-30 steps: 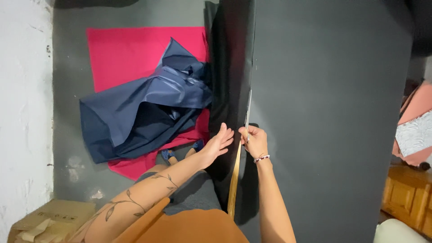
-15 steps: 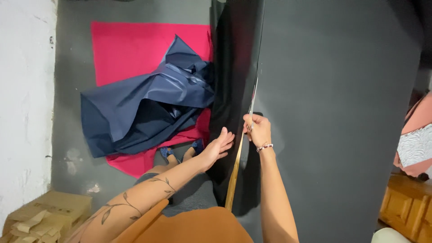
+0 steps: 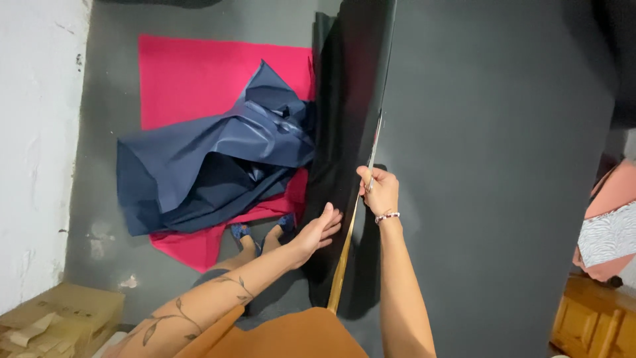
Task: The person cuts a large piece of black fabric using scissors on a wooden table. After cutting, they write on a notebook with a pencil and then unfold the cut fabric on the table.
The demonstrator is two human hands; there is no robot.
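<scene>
Scissors (image 3: 373, 156) in right hand (image 3: 379, 191) grip, along black fabric (image 3: 344, 132) edge

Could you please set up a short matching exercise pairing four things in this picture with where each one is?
Things:
1. Navy fabric
2. Red sheet
3. Cardboard boxes
4. Black sheet

Places:
A. Hanging over the table's edge
B. Flat on the grey floor
C. Crumpled on top of the red sheet
D. By the white wall, at bottom left

Pairs: 1-C, 2-B, 3-D, 4-A
</scene>
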